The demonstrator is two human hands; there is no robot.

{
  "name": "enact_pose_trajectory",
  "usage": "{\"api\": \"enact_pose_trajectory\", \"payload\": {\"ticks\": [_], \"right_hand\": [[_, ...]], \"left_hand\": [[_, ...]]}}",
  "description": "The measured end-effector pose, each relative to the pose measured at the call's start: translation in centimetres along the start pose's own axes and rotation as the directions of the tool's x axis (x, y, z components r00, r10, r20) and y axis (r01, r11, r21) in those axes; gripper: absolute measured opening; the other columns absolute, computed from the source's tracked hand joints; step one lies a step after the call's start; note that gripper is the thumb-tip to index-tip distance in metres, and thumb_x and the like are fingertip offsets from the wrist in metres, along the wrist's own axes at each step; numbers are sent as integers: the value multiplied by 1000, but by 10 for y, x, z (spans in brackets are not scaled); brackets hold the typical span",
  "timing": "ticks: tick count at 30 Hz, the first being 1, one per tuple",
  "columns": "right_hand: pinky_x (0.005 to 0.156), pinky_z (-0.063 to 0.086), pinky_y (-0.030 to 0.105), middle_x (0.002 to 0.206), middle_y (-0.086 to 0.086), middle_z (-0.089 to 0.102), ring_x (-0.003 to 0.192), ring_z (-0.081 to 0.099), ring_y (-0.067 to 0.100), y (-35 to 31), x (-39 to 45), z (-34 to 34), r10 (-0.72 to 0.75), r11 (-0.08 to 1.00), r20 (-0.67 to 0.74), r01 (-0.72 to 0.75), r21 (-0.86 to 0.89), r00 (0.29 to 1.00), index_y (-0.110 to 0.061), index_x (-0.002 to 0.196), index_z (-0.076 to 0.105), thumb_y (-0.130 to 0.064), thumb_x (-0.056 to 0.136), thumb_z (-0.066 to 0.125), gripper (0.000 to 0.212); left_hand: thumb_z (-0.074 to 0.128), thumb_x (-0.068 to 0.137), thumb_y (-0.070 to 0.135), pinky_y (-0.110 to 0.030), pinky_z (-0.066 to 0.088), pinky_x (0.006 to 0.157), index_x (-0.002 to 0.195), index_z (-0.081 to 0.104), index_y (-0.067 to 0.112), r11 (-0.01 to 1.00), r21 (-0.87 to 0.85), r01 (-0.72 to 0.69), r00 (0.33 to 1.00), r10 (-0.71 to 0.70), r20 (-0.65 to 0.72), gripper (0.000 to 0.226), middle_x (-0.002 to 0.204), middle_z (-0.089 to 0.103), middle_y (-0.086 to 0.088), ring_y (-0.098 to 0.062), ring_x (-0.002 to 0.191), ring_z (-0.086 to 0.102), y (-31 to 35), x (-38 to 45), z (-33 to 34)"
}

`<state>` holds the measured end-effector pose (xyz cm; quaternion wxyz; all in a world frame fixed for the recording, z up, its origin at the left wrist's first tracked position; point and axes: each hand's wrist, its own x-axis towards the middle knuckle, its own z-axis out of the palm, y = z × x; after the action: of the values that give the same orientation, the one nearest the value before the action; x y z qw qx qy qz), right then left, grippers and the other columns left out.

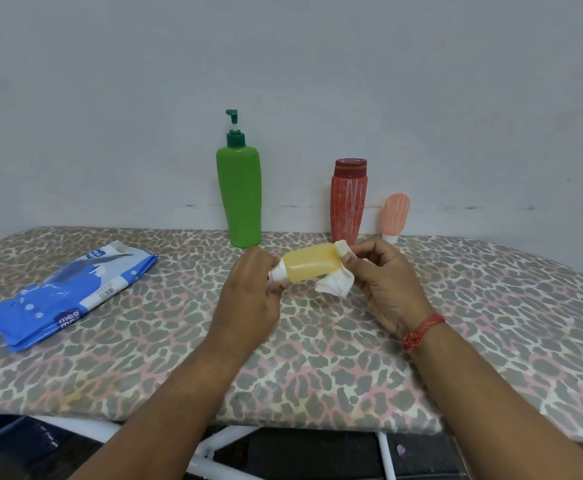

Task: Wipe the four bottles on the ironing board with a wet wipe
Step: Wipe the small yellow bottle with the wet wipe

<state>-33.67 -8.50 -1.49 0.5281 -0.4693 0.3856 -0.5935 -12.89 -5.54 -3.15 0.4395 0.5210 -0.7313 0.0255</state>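
A small yellow bottle (305, 266) lies sideways in the air above the ironing board (352, 341). My left hand (252, 299) grips its white cap end. My right hand (383, 282) holds a crumpled white wet wipe (335, 284) against the bottle's base. Against the wall stand a tall green pump bottle (239, 195), a red bottle with a dark red cap (348, 202) and a small pink bottle (394, 216) standing on its white cap.
A blue and white pack of wet wipes (72, 292) lies on the left part of the board. The board has a leopard-print cover and white metal legs (214, 448) below its front edge. A grey wall rises right behind the bottles.
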Motion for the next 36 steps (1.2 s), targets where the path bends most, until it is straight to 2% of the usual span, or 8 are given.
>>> {"api": "enact_pose_trajectory", "payload": {"ticks": [8, 13, 15, 18, 21, 23, 30, 36], "right_hand": [[85, 58, 35, 95, 1, 70, 94, 69, 19, 3, -5, 10, -229, 927, 14, 223, -302, 973, -11, 87, 66, -6, 86, 73, 8], [76, 54, 31, 92, 0, 62, 86, 61, 13, 12, -10, 24, -507, 486, 402, 638, -597, 763, -9, 85, 68, -8, 84, 73, 5], [76, 54, 29, 91, -3, 63, 85, 61, 10, 9, -6, 23, -526, 538, 282, 571, -620, 803, -12, 85, 68, -6, 85, 72, 7], [78, 56, 26, 90, -4, 72, 87, 68, 11, -2, 0, 12, -390, 857, -35, 349, -380, 920, -20, 88, 70, -6, 87, 70, 14], [81, 58, 33, 93, 6, 75, 90, 71, 22, -5, -1, 11, -206, 979, 31, 206, 5, 978, -16, 91, 72, -2, 86, 69, 16], [78, 58, 30, 91, 7, 75, 87, 71, 20, -1, -4, 16, -163, 987, 110, 163, 16, 980, -13, 92, 71, 3, 86, 66, 18], [88, 58, 38, 100, 17, 73, 94, 70, 28, 10, -4, 19, -51, 983, 300, 101, -155, 953, 4, 99, 69, 2, 86, 69, 13], [76, 59, 26, 83, 7, 71, 83, 69, 17, -5, -2, 13, -96, 959, 91, 68, 276, 991, -11, 78, 72, -5, 73, 71, 8]], "left_hand": [[59, 97, 31, -23, 34, 57, 93, 48, 17, 1000, -3, -13, 993, 14, 113, 18, 78, 47, 6, -11, 68, 43, 9, -3, 4], [48, 102, 31, -30, 45, 63, 95, 51, 18, 801, -493, 339, 936, -234, 264, 15, 70, 61, 10, -9, 61, 53, 7, 0, -4], [45, 101, 30, -34, 47, 70, 99, 51, 12, 602, -651, 463, 883, -249, 398, 20, 73, 65, 7, -12, 60, 52, 5, 2, -6], [46, 95, 36, -52, 54, 93, 115, 52, 2, 415, -695, 587, 800, -168, 576, 40, 76, 62, -7, -14, 55, 49, 2, 2, -2], [44, 94, 37, -53, 55, 93, 117, 50, -3, 314, -710, 631, 772, -164, 614, 47, 74, 57, -8, -15, 51, 43, 1, 6, 1], [40, 99, 35, -53, 55, 93, 112, 50, -2, 256, -737, 626, 780, -177, 601, 40, 73, 56, -7, -13, 50, 44, 1, 8, 0], [36, 103, 30, -56, 54, 92, 109, 52, 2, 176, -773, 609, 788, -243, 565, 32, 75, 56, -8, -14, 52, 45, 0, 9, -1], [37, 105, 24, -53, 58, 86, 99, 47, 7, 302, -728, 616, 787, -274, 553, 21, 84, 61, -10, -14, 55, 49, 3, 9, 2]]}}
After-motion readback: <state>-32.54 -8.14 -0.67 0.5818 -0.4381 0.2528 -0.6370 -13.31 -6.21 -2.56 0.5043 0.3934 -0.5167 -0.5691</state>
